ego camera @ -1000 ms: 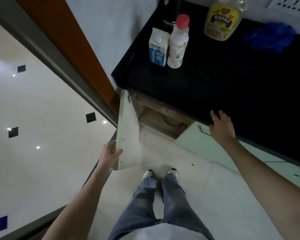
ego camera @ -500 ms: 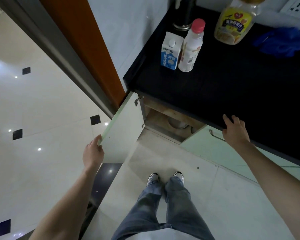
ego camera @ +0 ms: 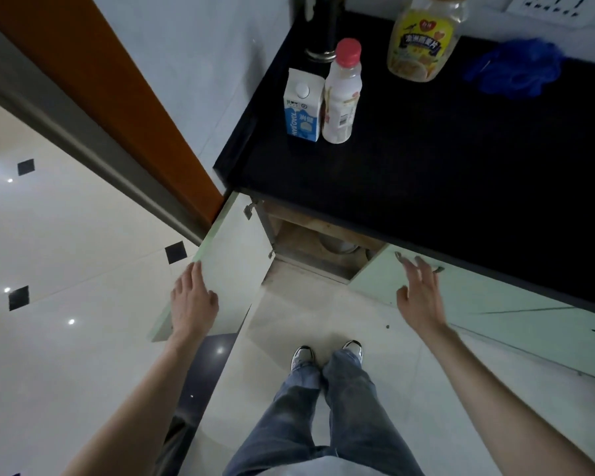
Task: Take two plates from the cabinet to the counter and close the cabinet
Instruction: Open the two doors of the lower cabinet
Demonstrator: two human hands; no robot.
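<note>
Standing at the black counter with the cabinet door swung wide open, person looking down at the floor and own shoes. Left hand lies flat on the door's outer edge, fingers loose, not wrapped around anything, looks like it is just steadying or pushing the panel. Right hand is spread open in the air in front of the neighbouring closed door, near its handle, holding nothing. Inside the dark cabinet opening a pale round rim shows, likely the plates, but too dim to count or be sure. Counter holds a milk carton, a pink-capped bottle touching it, a yellow-labelled jar and a blue cloth further back; no plates on it. Judging progress: only the opening step looks done. Left to do: reach in, take both plates out, set them on the counter, shut the door. Early stage, roughly a quarter at most.
</note>
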